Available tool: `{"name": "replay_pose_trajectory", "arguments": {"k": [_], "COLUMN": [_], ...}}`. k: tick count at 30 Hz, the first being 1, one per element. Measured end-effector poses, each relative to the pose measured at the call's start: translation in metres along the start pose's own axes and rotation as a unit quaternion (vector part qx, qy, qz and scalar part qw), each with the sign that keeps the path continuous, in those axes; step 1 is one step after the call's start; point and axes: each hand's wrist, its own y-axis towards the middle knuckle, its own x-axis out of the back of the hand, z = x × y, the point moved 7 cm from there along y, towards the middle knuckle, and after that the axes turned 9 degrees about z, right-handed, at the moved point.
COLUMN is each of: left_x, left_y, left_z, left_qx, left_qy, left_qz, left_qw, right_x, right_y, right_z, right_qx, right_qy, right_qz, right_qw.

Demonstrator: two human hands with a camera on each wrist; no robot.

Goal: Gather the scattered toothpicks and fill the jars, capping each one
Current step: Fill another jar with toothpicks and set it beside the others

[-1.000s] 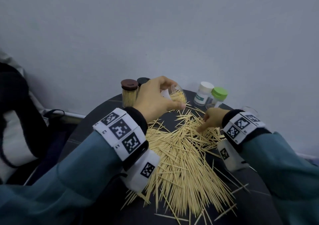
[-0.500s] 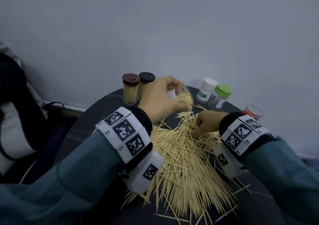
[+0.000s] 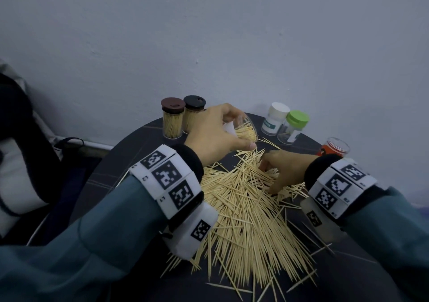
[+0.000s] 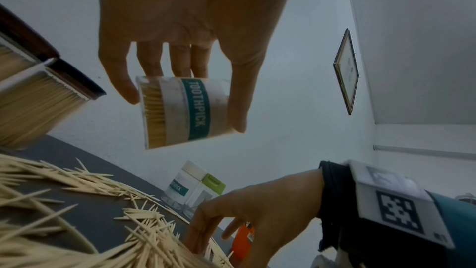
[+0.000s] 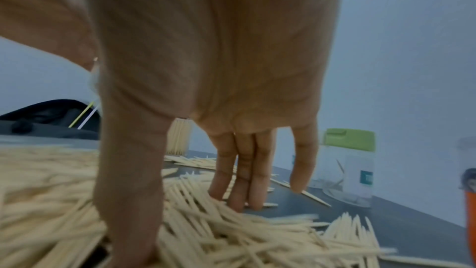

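The left hand (image 3: 214, 134) is gripping a tilted, uncapped toothpick jar (image 4: 184, 110) above the dark table (image 3: 130, 153), while the right hand's (image 3: 284, 170) straight fingers (image 5: 244, 186) are pressing into the scattered toothpicks (image 3: 243, 213).

1. Wearing teal-blue long sleeves (image 3: 97, 239) with black cuffs (image 3: 192, 160).
2. Carrying white wristbands (image 3: 167, 181) printed with black square markers on both wrists.
3. Showing white camera housings (image 3: 195, 232) hanging underneath.
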Motion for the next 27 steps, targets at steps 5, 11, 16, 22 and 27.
{"name": "replay_pose_trajectory", "arguments": {"k": [5, 11, 16, 22, 27], "left_x": [-0.001, -0.003, -0.003, -0.003, -0.004], "left_y": [0.001, 0.001, 0.002, 0.002, 0.002], "left_z": [0.001, 0.002, 0.002, 0.003, 0.003], "left_qx": [0.003, 0.0, 0.001, -0.004, -0.009], "left_qy": [0.011, 0.023, 0.03, 0.031, 0.03], "left_qz": [0.0, 0.004, 0.004, 0.004, -0.001], "left_qw": [1.0, 1.0, 1.0, 0.999, 1.0], "right_x": [-0.005, -0.007, -0.012, -0.014, -0.009], "right_y": [0.005, 0.008, 0.007, 0.002, -0.009], "right_z": [0.006, 0.014, 0.017, 0.014, 0.011], "right_qx": [0.008, 0.015, 0.021, 0.036, 0.072], "right_qy": [-0.01, -0.041, -0.046, 0.0, 0.094], "right_qz": [-0.015, -0.018, -0.007, 0.005, -0.029], "right_qw": [1.0, 0.999, 0.999, 0.999, 0.992]}}
